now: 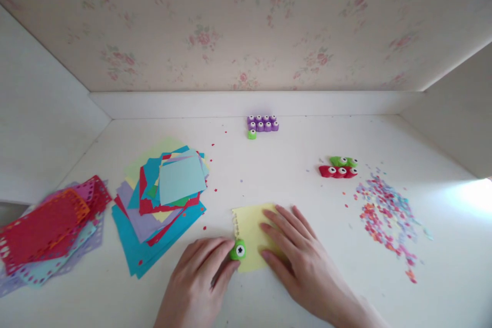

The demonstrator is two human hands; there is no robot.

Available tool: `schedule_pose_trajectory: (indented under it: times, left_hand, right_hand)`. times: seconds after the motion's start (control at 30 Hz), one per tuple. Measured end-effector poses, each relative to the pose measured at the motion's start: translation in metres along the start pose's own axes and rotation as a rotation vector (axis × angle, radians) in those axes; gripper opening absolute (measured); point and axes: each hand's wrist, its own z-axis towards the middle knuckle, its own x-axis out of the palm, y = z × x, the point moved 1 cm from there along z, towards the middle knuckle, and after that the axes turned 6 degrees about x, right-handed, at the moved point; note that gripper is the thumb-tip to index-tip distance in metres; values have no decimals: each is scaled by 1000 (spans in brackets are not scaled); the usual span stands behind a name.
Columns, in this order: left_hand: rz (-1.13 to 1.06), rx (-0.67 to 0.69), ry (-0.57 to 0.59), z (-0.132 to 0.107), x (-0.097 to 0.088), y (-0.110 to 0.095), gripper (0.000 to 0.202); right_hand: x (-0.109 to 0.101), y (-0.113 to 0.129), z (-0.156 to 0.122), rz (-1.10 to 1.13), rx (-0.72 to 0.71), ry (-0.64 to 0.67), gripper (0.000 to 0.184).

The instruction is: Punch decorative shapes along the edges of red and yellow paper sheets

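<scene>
On white desk (292,174), pinching green punch (239,251) w/ L hand (202,271) @7 o'clk, part-hiding yellow paper (254,230) w/ flat-spread R hand (302,256) @5.

I have the small green punch (239,251) in my left hand (202,269), its round white top marked with a dark flower-like shape, at the left edge of my pale yellow paper (251,233). That sheet lies flat on the bench (284,169), notched by cutouts beyond the punch, partly covered by my right hand (298,253).
</scene>
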Motion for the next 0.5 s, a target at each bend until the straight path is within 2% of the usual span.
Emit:
schedule_pose_trajectory:
  times: [0.33,0.5]
  left_hand:
    - [0,-17,31,-2,2,5,22]
    - [2,-53,29,0,-2,2,30]
  right_hand:
    - [-1,0,-1,3,-4,7,39]
    - [-2,0,0,12,-4,14,39]
